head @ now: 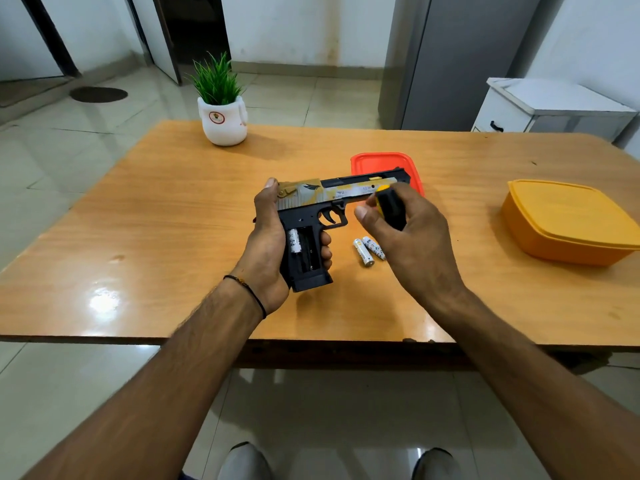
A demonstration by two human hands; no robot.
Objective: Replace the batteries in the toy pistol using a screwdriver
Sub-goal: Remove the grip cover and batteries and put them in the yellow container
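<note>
Above the table, left fingers grip the gold-and-black toy pistol, battery bay open; right fingers hold a black-and-yellow object.

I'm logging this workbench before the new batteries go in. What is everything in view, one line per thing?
toy pistol: one, black with a yellow-and-grey slide, held above the table, grip compartment open
battery in the grip: one, white, in the open compartment
loose batteries: two, white, side by side on the table right of the grip
black-and-yellow tool: one, probably the screwdriver's handle
lid: one, red-orange, flat on the table behind the pistol
container: one, yellow-orange, lidded, on the table's right side
potted plant: one, green in a white pot, at the table's far edge
table: one, wooden
left hand: grips the pistol's grip
right hand: holds the tool
</note>
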